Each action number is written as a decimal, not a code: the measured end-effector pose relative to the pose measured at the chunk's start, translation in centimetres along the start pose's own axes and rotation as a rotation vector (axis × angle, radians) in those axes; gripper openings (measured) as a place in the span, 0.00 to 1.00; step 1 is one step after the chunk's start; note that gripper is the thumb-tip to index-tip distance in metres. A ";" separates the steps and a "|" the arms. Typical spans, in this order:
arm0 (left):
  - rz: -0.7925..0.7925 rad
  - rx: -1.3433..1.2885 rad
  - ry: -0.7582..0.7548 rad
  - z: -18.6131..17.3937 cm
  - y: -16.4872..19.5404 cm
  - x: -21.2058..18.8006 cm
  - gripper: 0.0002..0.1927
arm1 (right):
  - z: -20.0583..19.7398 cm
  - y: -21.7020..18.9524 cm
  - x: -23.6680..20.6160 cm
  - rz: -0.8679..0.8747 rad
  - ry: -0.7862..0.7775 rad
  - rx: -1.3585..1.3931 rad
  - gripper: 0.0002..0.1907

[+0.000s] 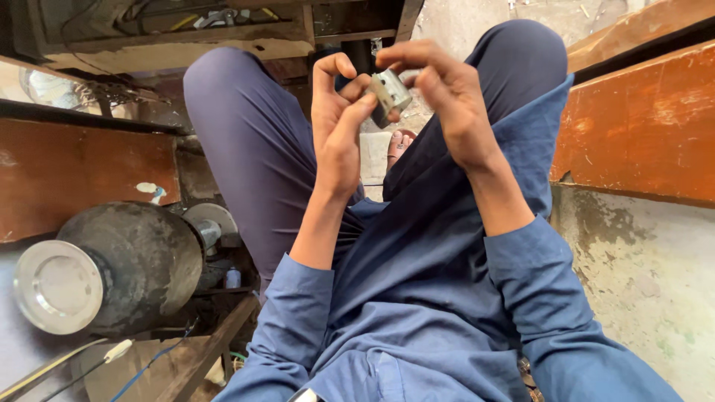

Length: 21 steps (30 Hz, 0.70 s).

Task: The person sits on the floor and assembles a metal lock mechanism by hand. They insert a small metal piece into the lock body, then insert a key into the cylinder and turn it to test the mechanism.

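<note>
A small grey metal block (389, 95) with holes in one face is held up between my knees. My left hand (339, 123) pinches its left side with thumb and fingers. My right hand (447, 97) curls over its top and right side, fingertips on the block. Both forearms come out of rolled blue sleeves. I sit with legs in dark blue trousers drawn up, and a bare foot (401, 143) shows below the hands.
A dark round motor-like machine (126, 264) with a shiny metal disc (58, 286) stands at lower left, cables beside it. Worn wooden boards (640, 119) run along the right, a rough concrete wall (640, 275) beneath. A cluttered wooden shelf (194, 30) lies ahead.
</note>
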<state>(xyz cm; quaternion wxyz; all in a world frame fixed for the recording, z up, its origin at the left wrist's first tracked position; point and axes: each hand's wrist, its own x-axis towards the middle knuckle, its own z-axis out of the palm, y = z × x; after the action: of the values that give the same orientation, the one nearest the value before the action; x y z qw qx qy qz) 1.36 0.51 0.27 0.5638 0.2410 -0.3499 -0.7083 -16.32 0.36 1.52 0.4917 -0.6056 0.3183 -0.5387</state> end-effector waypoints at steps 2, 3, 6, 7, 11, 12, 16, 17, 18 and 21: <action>-0.006 -0.076 -0.004 -0.9 0.0 0.1 0.16 | 0.2 0.0 -0.1 0.060 -0.048 0.014 0.22; 0.000 -0.086 -0.015 -1.2 -0.1 0.0 0.16 | 0.2 0.1 -0.2 0.090 -0.073 0.021 0.22; 0.025 -0.002 -0.010 -1.7 -0.3 0.0 0.11 | 0.3 0.6 -0.5 0.165 0.007 0.066 0.19; 0.026 0.033 0.001 -1.6 -0.3 0.0 0.10 | 0.3 0.7 -0.7 0.140 0.030 0.067 0.18; 0.025 0.180 0.040 -0.8 -0.4 -0.1 0.11 | 0.0 1.1 -1.0 0.070 0.121 -0.019 0.20; 0.033 0.243 0.038 -0.6 -0.4 0.0 0.12 | 0.0 1.1 -1.1 0.063 0.146 -0.057 0.21; 0.267 0.630 0.041 0.0 -0.4 0.1 0.15 | 0.3 1.0 -1.2 0.034 0.231 -0.209 0.23; 0.268 0.654 0.055 0.0 -0.5 0.1 0.14 | 0.5 0.9 -1.2 0.021 0.234 -0.255 0.23; 0.270 0.678 0.070 0.0 -0.5 0.1 0.14 | 0.6 0.9 -1.1 -0.005 0.232 -0.327 0.23; 0.246 0.616 0.086 -0.3 -0.8 0.3 0.13 | 1.0 0.4 -0.7 -0.111 0.224 -0.592 0.25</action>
<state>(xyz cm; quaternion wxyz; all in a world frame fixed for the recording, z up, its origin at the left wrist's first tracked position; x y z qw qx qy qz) 1.02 0.21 -0.53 0.5600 0.3859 -0.5497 -0.4852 -15.42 1.09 0.98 0.2259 -0.6755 0.4797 -0.5123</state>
